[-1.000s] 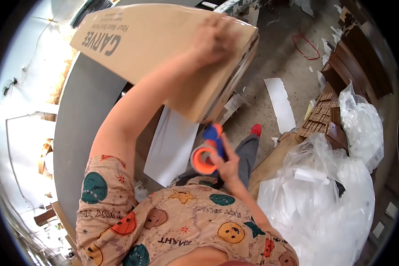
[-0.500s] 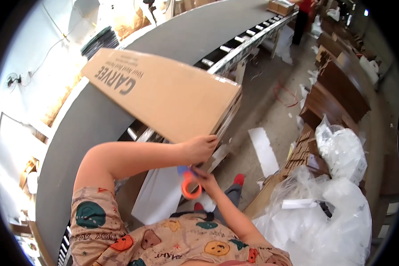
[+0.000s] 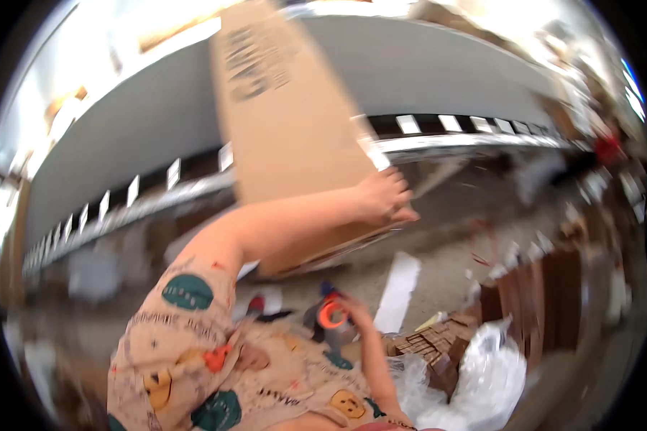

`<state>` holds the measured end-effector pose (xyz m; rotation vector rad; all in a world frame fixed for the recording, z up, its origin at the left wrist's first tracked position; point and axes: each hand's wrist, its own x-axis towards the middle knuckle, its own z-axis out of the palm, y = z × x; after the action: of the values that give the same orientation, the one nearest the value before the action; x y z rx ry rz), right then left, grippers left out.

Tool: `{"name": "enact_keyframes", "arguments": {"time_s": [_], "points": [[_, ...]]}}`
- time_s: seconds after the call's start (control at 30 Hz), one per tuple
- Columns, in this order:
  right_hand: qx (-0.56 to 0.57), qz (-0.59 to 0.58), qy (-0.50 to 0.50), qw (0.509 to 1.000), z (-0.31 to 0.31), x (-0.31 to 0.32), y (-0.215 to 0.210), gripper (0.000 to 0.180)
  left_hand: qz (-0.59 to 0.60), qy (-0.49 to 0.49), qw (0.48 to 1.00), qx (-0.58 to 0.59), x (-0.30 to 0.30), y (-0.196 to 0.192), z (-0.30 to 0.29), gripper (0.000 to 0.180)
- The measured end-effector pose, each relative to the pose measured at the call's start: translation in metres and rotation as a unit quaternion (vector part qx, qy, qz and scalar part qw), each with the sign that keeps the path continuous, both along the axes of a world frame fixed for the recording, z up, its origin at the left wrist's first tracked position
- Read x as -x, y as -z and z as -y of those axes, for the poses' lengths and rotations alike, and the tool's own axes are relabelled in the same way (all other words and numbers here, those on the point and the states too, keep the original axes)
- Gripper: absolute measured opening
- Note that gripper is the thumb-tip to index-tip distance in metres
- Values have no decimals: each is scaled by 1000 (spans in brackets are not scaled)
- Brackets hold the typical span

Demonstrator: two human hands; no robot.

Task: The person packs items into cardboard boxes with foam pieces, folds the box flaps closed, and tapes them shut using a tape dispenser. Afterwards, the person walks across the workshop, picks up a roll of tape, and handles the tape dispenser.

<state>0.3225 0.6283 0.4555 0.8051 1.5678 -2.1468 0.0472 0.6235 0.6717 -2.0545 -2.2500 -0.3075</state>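
Observation:
A long, flat cardboard box (image 3: 298, 136) with dark print lies across the conveyor, its near end jutting out over the side rail towards me. My left hand (image 3: 387, 197) is at the right corner of that near end, fingers curled over the edge, though motion softens their outline. The left forearm passes over the top of the box. Lower down, near my body, my right hand (image 3: 357, 313) is closed on a tape dispenser (image 3: 331, 310) with a bright orange ring and a blue part. The dispenser is apart from the box.
The grey curved conveyor (image 3: 424, 72) runs across the far side, with a metal rail (image 3: 474, 140) along it. White paper (image 3: 397, 291) lies on the floor. Stacked brown cardboard (image 3: 438, 345) and clear plastic bags (image 3: 492, 377) are at my right. A person in red (image 3: 608, 149) stands far right.
My view has turned left. The box now points more directly away from me, its near end further out from the rail. My left hand stays at its corner; the tape dispenser remains low in my right.

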Motion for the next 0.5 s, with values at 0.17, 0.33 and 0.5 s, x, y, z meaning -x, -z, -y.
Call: {"name": "enact_keyframes", "arguments": {"time_s": [0.17,0.33,0.5], "points": [[177,148,82,969,-22,7,26,32,244,-227,885,-326,25,29,222,17],[291,210,69,931,40,28,66,46,191,-751,513,-370,-46,117,484,31],[278,336,36,899,106,31,114,56,411,-818,402,-9,-181,323,656,39]]}}
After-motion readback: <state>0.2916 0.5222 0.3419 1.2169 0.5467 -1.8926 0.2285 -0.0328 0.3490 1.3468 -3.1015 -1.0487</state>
